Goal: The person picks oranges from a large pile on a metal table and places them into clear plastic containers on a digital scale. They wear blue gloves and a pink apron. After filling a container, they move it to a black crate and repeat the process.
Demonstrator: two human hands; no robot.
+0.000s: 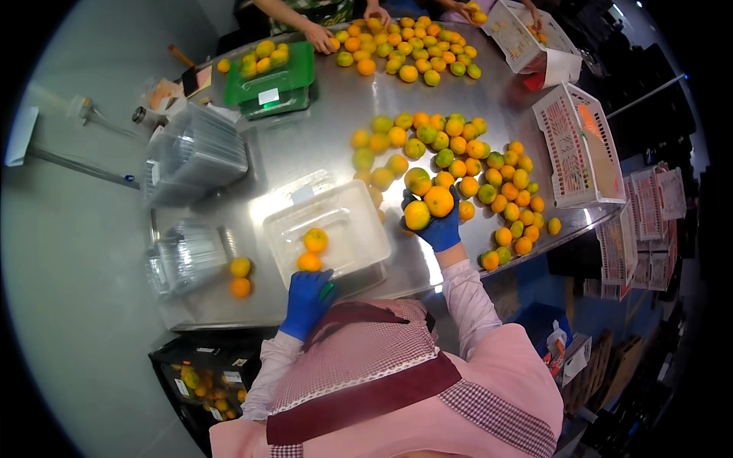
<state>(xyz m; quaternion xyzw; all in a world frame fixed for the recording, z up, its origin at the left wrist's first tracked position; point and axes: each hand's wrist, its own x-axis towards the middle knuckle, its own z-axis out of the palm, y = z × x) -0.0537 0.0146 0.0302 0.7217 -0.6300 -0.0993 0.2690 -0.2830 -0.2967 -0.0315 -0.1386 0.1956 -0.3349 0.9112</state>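
My right hand (440, 232), in a blue glove, holds a cluster of mandarins (438, 201) above the steel table, beside a loose spread of orange and green-tinged mandarins (456, 144). To its left is a clear plastic tray (355, 229) with two mandarins (315, 240) in it, one behind the other. My left hand (309, 300), also gloved in blue, is at the tray's near edge, right by the nearer mandarin. Its fingertips are partly hidden, so its grip on the rim cannot be told. A small green patch shows beside this hand.
Stacked clear plastic containers (197, 151) stand at the left, near two loose mandarins (240, 277). A green tray (298, 66) holds mandarins at the back. Other people's hands (319, 37) work at a far pile (409, 48). White crates (578, 146) line the right edge.
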